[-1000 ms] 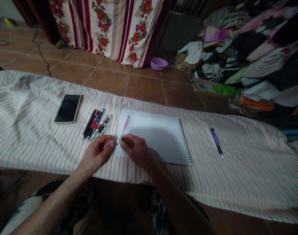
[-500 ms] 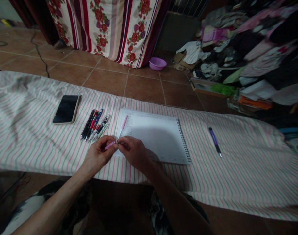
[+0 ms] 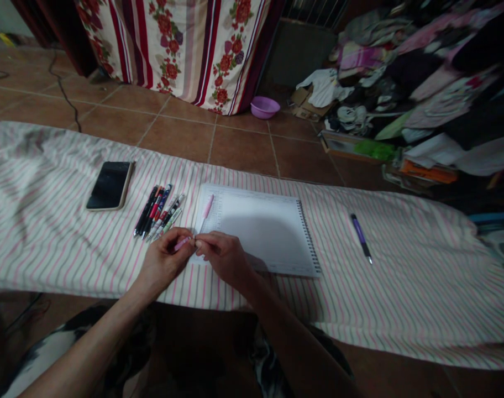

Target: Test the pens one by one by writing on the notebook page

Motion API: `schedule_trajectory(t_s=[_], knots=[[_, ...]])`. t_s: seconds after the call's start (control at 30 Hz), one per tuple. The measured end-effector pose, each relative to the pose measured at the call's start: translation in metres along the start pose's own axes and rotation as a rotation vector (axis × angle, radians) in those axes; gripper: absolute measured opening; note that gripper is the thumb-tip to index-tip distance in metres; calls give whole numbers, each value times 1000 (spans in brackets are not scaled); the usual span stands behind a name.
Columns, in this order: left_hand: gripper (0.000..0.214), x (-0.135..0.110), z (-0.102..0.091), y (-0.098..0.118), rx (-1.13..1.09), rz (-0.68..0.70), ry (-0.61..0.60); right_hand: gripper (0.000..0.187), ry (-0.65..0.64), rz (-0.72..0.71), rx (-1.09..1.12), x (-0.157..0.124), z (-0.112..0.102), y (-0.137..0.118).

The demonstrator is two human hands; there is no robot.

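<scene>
Left hand: we see its fingers curled around a pink pen part [image 3: 182,243], held just left of the notebook's lower left corner; this is the left hand [image 3: 167,257].
Right hand: we find the right hand [image 3: 222,254] meeting it, fingers drawn together at the part's end; we cannot tell what they grip.
Notebook: we have the spiral notebook [image 3: 264,226] lying flat on the cloth-covered desk [image 3: 405,298], a second pink piece [image 3: 209,207] slanting across its left side.
Pens: we see a pen cluster [image 3: 156,213] beyond the left hand.
</scene>
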State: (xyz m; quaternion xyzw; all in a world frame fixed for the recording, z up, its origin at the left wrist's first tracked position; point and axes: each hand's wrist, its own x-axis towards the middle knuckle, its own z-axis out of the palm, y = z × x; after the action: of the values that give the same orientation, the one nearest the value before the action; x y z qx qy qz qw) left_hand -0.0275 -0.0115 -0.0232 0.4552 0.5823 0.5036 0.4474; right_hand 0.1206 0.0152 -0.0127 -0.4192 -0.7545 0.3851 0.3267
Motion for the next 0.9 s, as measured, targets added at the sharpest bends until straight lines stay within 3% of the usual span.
schedule_trajectory(t_s=[0.13,0.27,0.5,0.77,0.9], knots=[[16,1,-2,-5,22,37,-85,21,9,104,112,0,2,1],[17,1,-3,-8,57,86,-89,21,33,189,228,0,5,3],[21,-1,-1,-4,31,44,-100,19,109,174,188,1,3,4],[32,-3,2,2,-83,-80,-89,15,274,258,324,4,1,4],[27,-3,4,3,-135,-62,-98,15,262,214,346,3,-1,1]])
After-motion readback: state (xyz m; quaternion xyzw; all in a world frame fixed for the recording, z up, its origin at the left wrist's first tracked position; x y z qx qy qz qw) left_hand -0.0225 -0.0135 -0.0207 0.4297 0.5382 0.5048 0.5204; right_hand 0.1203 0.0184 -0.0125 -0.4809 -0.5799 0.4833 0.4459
